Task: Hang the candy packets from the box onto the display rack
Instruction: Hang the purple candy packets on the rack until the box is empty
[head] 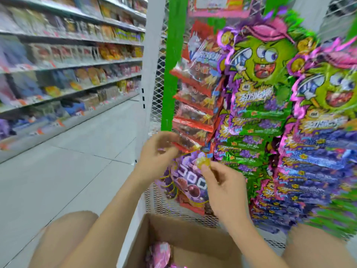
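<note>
A shop aisle: a pale tiled floor (77, 161) runs up the left half of the frame beside long shelves (67, 60), whose goods are smeared by blur and cannot be counted. The white mesh rack (156, 78) fills the centre and right. On it hang three columns: one of red packets (197, 105), about six showing, overlapped like tiles, and two of green packets (258, 105) with a cartoon face at the top, the right-hand column cut off by the frame edge. One purple packet (189, 182) sits low in the centre, in front of the mesh and just under the lowest red one; its long axis runs roughly top to bottom, printed face to the camera, top edge upward. The right hand (226, 190) pinches its upper right part between thumb and fingers and hides its right edge. The left hand (158, 151) is curled at its upper left corner; blur hides whether it grips. One open cardboard box (193, 235) lies at the bottom centre, with at least two pink packets (160, 254) inside, cut off by the frame.
</note>
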### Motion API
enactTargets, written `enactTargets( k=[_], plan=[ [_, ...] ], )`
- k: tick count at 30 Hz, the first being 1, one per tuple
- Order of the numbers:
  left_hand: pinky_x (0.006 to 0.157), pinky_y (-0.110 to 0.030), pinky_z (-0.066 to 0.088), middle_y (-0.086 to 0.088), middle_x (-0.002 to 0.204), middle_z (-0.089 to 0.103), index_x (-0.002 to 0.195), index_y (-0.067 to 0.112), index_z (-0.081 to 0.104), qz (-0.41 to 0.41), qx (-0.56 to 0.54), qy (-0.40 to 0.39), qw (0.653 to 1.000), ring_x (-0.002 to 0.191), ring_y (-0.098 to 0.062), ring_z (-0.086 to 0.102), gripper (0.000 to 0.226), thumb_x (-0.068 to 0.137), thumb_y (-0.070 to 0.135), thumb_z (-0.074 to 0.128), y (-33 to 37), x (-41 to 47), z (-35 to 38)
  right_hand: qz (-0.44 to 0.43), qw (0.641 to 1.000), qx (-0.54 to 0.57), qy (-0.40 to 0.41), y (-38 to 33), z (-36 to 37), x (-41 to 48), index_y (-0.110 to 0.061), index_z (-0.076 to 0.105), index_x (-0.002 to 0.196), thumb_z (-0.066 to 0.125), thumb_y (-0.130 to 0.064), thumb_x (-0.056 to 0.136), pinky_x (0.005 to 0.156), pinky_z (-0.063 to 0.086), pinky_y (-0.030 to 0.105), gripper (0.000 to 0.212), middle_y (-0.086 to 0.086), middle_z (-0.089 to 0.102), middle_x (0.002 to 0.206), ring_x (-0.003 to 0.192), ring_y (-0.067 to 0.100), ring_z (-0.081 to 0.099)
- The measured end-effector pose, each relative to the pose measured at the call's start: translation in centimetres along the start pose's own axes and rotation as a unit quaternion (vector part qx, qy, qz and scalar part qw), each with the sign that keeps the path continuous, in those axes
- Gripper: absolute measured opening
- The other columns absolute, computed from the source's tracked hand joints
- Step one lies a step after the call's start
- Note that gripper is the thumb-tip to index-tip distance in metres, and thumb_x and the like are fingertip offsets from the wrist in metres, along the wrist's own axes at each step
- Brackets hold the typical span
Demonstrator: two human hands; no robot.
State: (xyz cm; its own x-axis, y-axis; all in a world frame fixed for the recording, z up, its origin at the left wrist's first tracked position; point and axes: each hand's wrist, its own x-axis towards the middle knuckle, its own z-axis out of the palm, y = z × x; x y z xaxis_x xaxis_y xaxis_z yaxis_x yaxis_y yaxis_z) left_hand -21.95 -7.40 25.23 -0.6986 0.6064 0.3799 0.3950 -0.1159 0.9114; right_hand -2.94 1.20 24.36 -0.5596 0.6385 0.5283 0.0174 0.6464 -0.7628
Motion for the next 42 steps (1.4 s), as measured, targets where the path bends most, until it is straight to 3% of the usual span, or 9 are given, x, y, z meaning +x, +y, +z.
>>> enactTargets(
  k=[3, 9, 12, 15, 20, 27, 30, 36, 42],
  plan=[
    [0.099, -0.043, 0.056, 0.008, 0.126, 0.067, 0.131, 0.023, 0.060, 0.046, 0.073, 0.118, 0.989, 0.115, -0.013, 0.065, 0.039, 0.092, 0.025, 0.065, -0.3, 3.5, 0.1, -0.020, 0.998, -0.048, 0.028, -0.5, 1.0, 2.7, -0.026, 0.080, 0.095, 0.073, -0.028, 0.097, 0.075, 0.053, 0.034, 0.007, -0.017, 0.076, 0.086, 0.075, 0.004, 0.065],
    [0.091, -0.029, 0.054, 0.010, 0.113, 0.069, 0.125, 0.017, 0.063, 0.059, 0.116, 0.162, 0.978, 0.103, -0.008, 0.067, 0.034, 0.095, 0.026, 0.079, -1.8, 6.6, 0.9, -0.071, 0.986, -0.148, 0.009, -0.3, 3.0, 5.8, -0.022, 0.078, 0.108, 0.066, -0.024, 0.102, 0.075, 0.038, 0.013, 0.013, -0.012, 0.071, 0.095, 0.087, 0.007, 0.062],
    [0.073, -0.032, 0.060, 0.003, 0.092, 0.078, 0.106, 0.016, 0.072, 0.029, 0.060, 0.122, 0.990, 0.082, -0.010, 0.073, 0.020, 0.091, 0.022, 0.083, -1.9, 7.2, -0.6, -0.076, 0.986, -0.149, 0.013, 0.0, 4.1, 6.6, -0.021, 0.077, 0.109, 0.064, -0.020, 0.103, 0.074, 0.035, 0.015, 0.015, -0.008, 0.070, 0.097, 0.090, 0.012, 0.062],
    [0.080, -0.038, 0.058, -0.008, 0.096, 0.080, 0.100, 0.014, 0.074, -0.031, -0.031, 0.037, 0.998, 0.081, -0.015, 0.071, 0.005, 0.096, 0.010, 0.075, -1.1, 6.9, -2.5, -0.067, 0.989, -0.133, 0.017, -0.3, 5.6, 7.6, -0.020, 0.076, 0.108, 0.061, -0.022, 0.105, 0.073, 0.034, 0.028, 0.015, -0.006, 0.071, 0.094, 0.087, 0.015, 0.061],
    [0.074, -0.035, 0.043, 0.009, 0.083, 0.073, 0.078, 0.029, 0.083, -0.138, -0.123, -0.004, 0.983, 0.078, -0.016, 0.060, 0.035, 0.096, 0.027, 0.053, 1.6, 5.9, -4.2, -0.066, 0.994, -0.082, 0.024, -2.4, 7.8, 8.6, -0.021, 0.074, 0.095, 0.059, -0.026, 0.106, 0.063, 0.032, 0.020, 0.018, -0.014, 0.060, 0.073, 0.068, 0.004, 0.047],
    [0.089, -0.034, 0.058, -0.001, 0.101, 0.083, 0.101, 0.015, 0.083, -0.085, -0.064, -0.020, 0.994, 0.099, -0.019, 0.078, 0.029, 0.103, 0.038, 0.066, 2.4, 4.9, -5.7, 0.010, 0.999, -0.004, 0.033, -3.8, 9.8, 9.6, -0.025, 0.044, 0.062, 0.060, -0.026, 0.103, 0.059, 0.023, 0.036, 0.044, -0.008, 0.038, 0.049, 0.056, 0.018, 0.031],
    [0.071, -0.019, 0.051, 0.000, 0.081, 0.079, 0.096, 0.009, 0.081, -0.062, -0.030, 0.001, 0.998, 0.073, -0.006, 0.068, 0.026, 0.102, 0.032, 0.069, 2.2, 4.5, -5.8, 0.025, 0.999, 0.001, 0.028, -3.5, 9.9, 9.4, -0.010, 0.053, 0.066, 0.060, -0.026, 0.103, 0.056, 0.026, 0.038, 0.041, -0.004, 0.036, 0.050, 0.055, 0.018, 0.031],
    [0.088, -0.039, 0.058, -0.018, 0.103, 0.080, 0.100, 0.008, 0.081, -0.074, -0.050, -0.002, 0.996, 0.087, -0.019, 0.072, 0.019, 0.102, 0.024, 0.070, 1.9, 4.4, -5.8, 0.041, 0.999, 0.002, 0.032, -3.4, 9.9, 8.8, -0.010, 0.052, 0.063, 0.061, -0.025, 0.102, 0.051, 0.024, 0.034, 0.044, -0.005, 0.035, 0.047, 0.050, 0.015, 0.030],
    [0.078, -0.033, 0.048, 0.005, 0.082, 0.070, 0.096, 0.015, 0.077, -0.006, 0.005, 0.002, 1.000, 0.075, -0.008, 0.059, 0.018, 0.106, 0.023, 0.065, 0.8, 4.3, -5.2, 0.009, 0.994, -0.104, 0.033, -1.4, 10.4, 7.1, -0.022, 0.064, 0.075, 0.057, -0.034, 0.105, 0.065, 0.027, 0.037, 0.033, -0.004, 0.059, 0.059, 0.062, 0.022, 0.054]
  ],
)
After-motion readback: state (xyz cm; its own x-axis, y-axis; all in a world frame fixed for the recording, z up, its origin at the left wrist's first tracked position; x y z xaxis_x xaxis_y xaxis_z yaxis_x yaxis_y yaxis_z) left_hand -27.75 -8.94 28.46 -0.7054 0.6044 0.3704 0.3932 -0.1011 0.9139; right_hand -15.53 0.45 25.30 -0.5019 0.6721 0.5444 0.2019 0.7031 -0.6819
